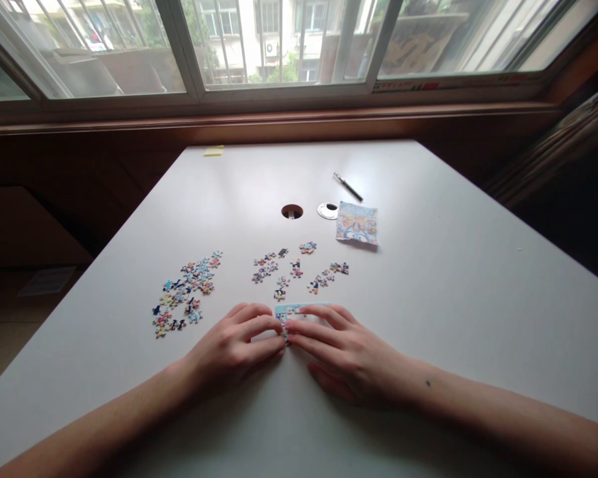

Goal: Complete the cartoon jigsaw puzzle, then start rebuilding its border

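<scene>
Puzzle strip (295, 309) — a short joined row of pieces, light blue along its far edge — lies on the white table (452, 279) near its front edge, mostly hidden under the fingers. The left hand (231, 345) and right hand (346, 352) rest palm down, fingers bent, fingertips meeting on the strip. Loose pieces (184, 289) lie left of the hands — more pieces (293, 265) just beyond them. Farther off sit a picture card (357, 222) and a pen (347, 186).

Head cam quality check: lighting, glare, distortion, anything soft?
Head view: daylight from the window backlights the scene; soft sheen on the far end of the white table; wide-angle bend in the window frame; soft shadows under the left hand and right hand; puzzle pieces too small for detail.
</scene>
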Demonstrator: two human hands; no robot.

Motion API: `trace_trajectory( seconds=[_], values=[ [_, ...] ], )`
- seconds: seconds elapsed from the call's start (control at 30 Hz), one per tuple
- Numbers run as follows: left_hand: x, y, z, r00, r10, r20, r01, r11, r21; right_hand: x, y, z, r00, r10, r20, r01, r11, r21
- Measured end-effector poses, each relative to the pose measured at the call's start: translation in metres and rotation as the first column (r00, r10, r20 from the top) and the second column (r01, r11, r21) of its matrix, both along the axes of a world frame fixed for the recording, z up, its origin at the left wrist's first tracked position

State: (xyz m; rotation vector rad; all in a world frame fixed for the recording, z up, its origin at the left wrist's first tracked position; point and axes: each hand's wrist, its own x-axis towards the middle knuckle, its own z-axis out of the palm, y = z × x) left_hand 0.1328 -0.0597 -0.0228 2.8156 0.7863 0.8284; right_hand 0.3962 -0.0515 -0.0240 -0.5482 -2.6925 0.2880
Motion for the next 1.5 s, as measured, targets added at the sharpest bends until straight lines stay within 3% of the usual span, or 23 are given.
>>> trace_trajectory(
  seconds=[0.5, 0.7, 0.97, 1.5],
  values=[
    [0.0017, 0.0009, -0.0018, 0.999, 0.045, 0.027, -0.042, 0.993, -0.107, -0.0003, -0.0002, 0.0038, 1.0, -0.003, 0.018, 0.003, 1.0, 0.003],
    [0.002, 0.001, -0.0009, 0.998, 0.067, 0.008, -0.066, 0.993, -0.103, 0.0002, 0.0009, 0.0065, 1.0, 0.003, 0.028, -0.004, 0.999, 0.031],
    [0.0024, 0.0004, 0.001, 0.998, 0.064, 0.002, -0.063, 0.992, -0.107, 0.0007, -0.0002, 0.0072, 0.997, -0.009, 0.08, 0.011, 0.999, -0.031],
    [0.0057, -0.0026, -0.0025, 0.996, 0.085, 0.008, -0.084, 0.991, -0.106, 0.0012, -0.0001, 0.0052, 0.997, -0.018, 0.07, 0.017, 1.0, 0.025]
  ],
)
